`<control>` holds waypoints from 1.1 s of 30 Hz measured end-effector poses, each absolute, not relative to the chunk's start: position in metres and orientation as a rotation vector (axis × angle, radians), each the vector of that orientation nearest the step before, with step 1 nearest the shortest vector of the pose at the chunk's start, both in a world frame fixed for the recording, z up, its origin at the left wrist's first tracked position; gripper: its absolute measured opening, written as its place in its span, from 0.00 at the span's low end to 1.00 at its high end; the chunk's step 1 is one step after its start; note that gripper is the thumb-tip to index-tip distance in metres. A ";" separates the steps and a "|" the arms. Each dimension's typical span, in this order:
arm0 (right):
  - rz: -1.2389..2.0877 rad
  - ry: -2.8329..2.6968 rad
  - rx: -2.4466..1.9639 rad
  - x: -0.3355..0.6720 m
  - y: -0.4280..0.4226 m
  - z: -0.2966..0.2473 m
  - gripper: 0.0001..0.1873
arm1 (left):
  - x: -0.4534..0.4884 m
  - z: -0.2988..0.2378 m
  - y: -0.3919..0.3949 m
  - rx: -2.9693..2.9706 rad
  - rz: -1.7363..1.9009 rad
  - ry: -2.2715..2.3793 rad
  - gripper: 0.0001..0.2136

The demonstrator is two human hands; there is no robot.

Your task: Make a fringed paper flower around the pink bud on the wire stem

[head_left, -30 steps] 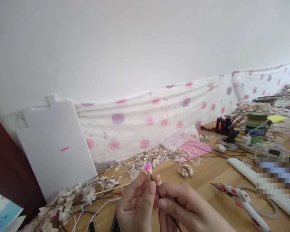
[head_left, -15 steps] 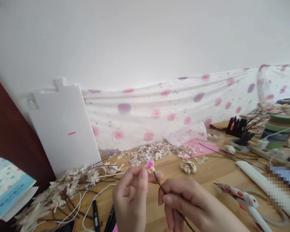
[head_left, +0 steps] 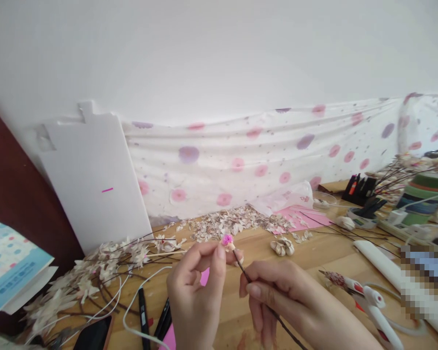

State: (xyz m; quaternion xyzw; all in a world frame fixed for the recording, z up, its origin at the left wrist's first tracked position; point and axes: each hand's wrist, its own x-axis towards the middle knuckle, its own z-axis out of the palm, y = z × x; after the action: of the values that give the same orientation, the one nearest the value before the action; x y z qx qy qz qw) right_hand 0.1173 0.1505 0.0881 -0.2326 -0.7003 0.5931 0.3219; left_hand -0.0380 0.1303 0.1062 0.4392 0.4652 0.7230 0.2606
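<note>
Between the thumb and fingers of my left hand is the tip of a small craft flower, with a bright pink centre and pale petals at its base. Its dark thin stem runs down to the right. My right hand pinches this stem below the flower, thumb against the bent fingers. The stem's lower end leaves the view at the bottom. Beyond the hands lies a heap of loose dried-looking petals. A pale garlic-like bulb sits to their right.
Pale flower branches, white cables, a phone and black markers lie at the left. A glue gun rests at the right. A white board leans on the wall. Pink paper lies behind.
The view has tilted down slightly, showing more of the phone. Both hands keep their hold on the flower and stem, with the left fingers shifted a little.
</note>
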 end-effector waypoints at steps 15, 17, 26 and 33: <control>1.380 -1.883 -0.784 0.112 0.154 0.094 0.21 | -0.033 0.103 0.133 1.394 2.107 1.388 0.07; 1.367 -1.880 -0.796 0.111 0.154 0.094 0.22 | -0.033 0.102 0.134 1.406 2.119 1.397 0.07; 1.258 -1.881 -0.850 0.108 0.153 0.094 0.25 | -0.031 0.101 0.136 1.287 2.075 1.362 0.06; 1.195 -1.874 -0.882 0.108 0.153 0.093 0.23 | -0.030 0.106 0.134 1.085 1.986 1.161 0.05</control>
State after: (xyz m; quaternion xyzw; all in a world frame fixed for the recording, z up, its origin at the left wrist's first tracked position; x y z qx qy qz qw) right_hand 0.1075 0.1530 0.0933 -0.3431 -0.7293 0.4649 0.3664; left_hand -0.0301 0.1336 0.1062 0.4078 0.4362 0.7461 0.2946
